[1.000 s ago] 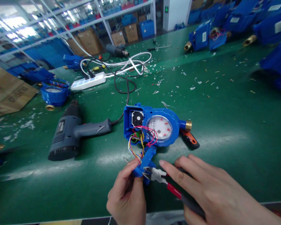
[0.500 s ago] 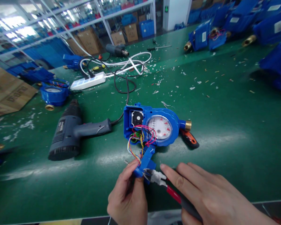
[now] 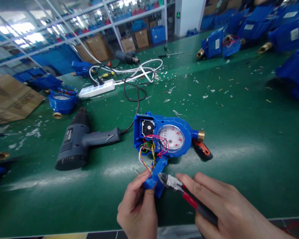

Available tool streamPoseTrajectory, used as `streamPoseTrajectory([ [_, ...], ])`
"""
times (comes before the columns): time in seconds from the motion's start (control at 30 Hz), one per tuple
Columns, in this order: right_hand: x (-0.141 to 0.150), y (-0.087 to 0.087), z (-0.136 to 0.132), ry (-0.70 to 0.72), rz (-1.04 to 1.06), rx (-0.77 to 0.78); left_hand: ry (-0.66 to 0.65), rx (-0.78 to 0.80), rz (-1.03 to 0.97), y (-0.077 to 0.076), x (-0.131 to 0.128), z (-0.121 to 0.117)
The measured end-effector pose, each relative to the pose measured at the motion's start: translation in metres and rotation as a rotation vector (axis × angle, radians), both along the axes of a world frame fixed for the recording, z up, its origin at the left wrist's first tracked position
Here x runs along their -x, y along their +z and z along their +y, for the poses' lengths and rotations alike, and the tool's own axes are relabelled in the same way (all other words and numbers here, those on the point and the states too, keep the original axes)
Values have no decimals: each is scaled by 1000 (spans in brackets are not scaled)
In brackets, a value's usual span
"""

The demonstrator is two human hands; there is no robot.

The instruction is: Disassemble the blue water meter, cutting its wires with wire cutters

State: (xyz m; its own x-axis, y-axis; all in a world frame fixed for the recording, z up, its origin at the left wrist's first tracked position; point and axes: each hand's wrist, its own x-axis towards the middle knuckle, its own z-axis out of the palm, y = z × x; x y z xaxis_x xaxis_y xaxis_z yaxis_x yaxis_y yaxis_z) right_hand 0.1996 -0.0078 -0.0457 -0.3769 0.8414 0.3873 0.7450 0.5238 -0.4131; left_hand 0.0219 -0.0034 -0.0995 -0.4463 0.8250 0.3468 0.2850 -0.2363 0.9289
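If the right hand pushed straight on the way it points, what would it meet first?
With the cutters leading, the right hand would probably meet the blue part in the left hand first; whether their tips already touch it is unclear.

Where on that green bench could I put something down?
Two bare patches on the green bench: right of the orange-black handle, beyond the right hand; and between the nearer heat gun and the left hand, toward the near edge. It's crowded around the power strip and among the blue units at the far right.
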Motion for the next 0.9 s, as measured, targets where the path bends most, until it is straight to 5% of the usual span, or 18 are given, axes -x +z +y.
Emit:
streamPoseTrajectory([
  [0.9, 0, -4, 0, -14, -104, -67, -22, -24, 35, 3, 0, 2],
])
